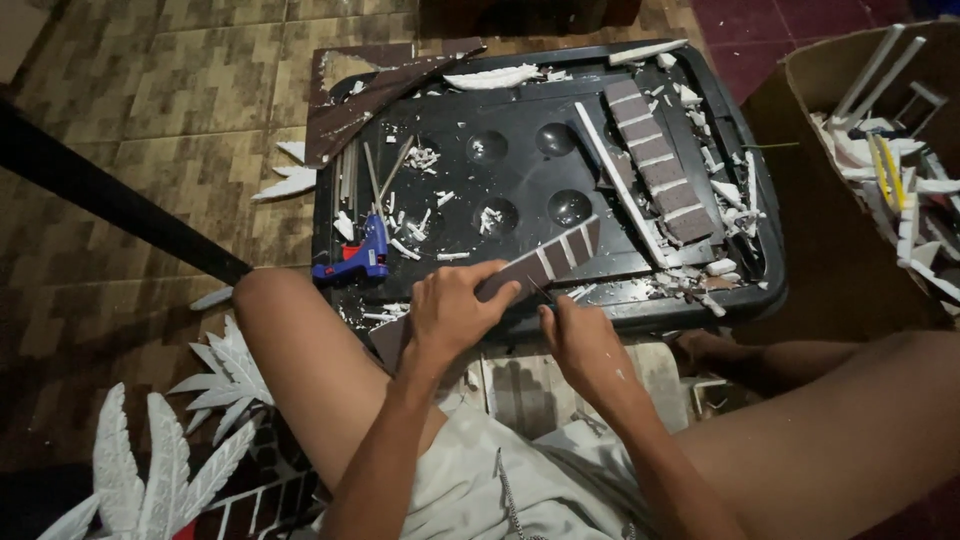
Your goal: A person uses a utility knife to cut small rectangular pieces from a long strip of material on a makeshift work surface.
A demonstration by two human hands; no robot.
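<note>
Brown, with pale cross-bands, the long foam strip (520,272) is what we see both hands working on in the head view, the only view we have. It lies on the near rim of the black tray (760,290), its long axis slanting from lower left, near the knee, up to the right toward the tray's middle. Our left hand (450,310) is closed over the strip's lower half, fingers pressing it flat, so this hand is nearer the strip's middle. Our right hand (585,345) sits just below and to the right of it, curled around a thin blade-like tool (540,292) whose tip touches the strip's near edge; what kind of tool it is we cannot tell. A second banded strip (660,160) lies farther back on the tray, well apart, angled the opposite way. A blue glue gun (358,258) rests just left of the left hand, at the tray's left edge. White foam scraps (725,200) crowd the tray's right side, and a cardboard box (840,240) of white offcuts stands at the far right. White leaf-shaped cutouts (170,470) lie on the floor to the left. Open room lies mostly over the tray's dimpled middle, beyond the strip's raised end.
</note>
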